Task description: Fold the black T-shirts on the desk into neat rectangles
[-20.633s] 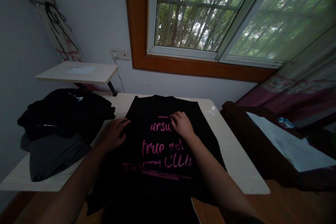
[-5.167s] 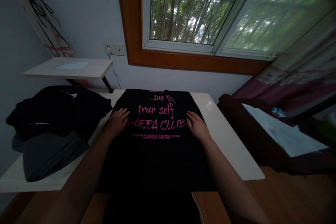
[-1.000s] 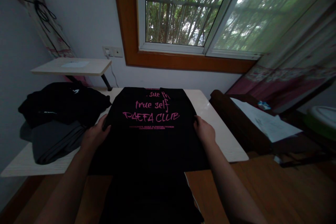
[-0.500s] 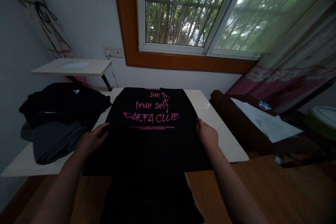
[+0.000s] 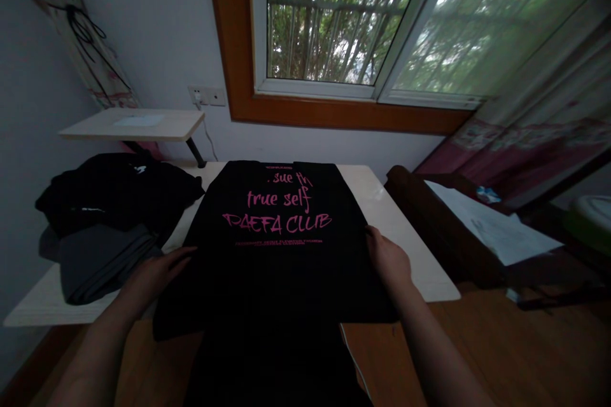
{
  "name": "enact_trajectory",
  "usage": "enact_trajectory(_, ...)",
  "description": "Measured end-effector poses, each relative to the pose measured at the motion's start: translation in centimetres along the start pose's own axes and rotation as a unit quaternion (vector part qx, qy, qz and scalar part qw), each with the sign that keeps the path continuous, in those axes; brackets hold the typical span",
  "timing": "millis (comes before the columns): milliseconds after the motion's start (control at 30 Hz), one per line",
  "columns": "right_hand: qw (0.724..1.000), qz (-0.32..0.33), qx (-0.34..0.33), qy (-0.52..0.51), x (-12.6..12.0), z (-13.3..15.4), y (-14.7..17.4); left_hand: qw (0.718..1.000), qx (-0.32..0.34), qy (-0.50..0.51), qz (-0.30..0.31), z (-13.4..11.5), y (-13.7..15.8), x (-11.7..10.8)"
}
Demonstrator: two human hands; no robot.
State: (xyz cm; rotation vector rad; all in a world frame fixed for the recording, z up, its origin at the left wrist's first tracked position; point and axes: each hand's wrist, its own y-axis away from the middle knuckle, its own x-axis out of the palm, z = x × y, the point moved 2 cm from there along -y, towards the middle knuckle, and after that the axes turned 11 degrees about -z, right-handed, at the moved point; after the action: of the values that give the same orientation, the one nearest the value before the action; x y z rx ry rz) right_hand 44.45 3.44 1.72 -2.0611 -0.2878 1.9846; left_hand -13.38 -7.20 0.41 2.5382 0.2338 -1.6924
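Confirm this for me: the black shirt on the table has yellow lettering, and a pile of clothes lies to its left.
Not quite: the lettering is pink, not yellow, as the head view shows. The black shirt is on the table, with the pile to its left.

Both hands (image 5: 151, 275) (image 5: 392, 262) well apart

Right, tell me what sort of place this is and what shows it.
Probably a room in a home, perhaps a small workroom: patterned curtains by a window, and a pale table bearing a black printed garment and a pile of dark clothes.
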Motion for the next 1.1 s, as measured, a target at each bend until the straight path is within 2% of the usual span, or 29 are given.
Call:
enact_trajectory(200,0.992,0.039,0.041,-0.114,0.7,-1.0,-2.3,1.0,0.008,0.028,-0.008,-0.2,-1.9,-0.3)
enact_trajectory(400,0.97,0.038,0.089,-0.223,1.9,-1.2,-6.1,0.995,0.042,0.056,-0.069,-1.7,-5.7,-0.4)
enact_trajectory(600,0.949,0.078,0.127,-0.279,2.2,-0.2,-9.0,0.986,0.067,-0.084,-0.125,-4.5,-9.1,-0.6)
enact_trajectory(733,0.934,0.082,0.093,-0.334,0.6,0.9,-10.3,0.98,0.125,-0.078,-0.133,-6.2,-11.1,-0.4)
enact_trajectory(800,0.925,0.068,0.061,-0.369,-0.5,2.3,-11.2,0.984,0.134,-0.039,-0.11,-6.5,-12.3,0.2)
enact_trajectory(900,0.893,0.047,0.012,-0.447,-2.4,5.6,-13.0,0.987,0.131,0.019,-0.091,-6.8,-13.8,1.3)
enact_trajectory(1100,0.831,0.076,-0.085,-0.544,-5.0,16.5,-17.2,0.983,0.126,0.08,-0.11,-6.4,-14.3,3.2)
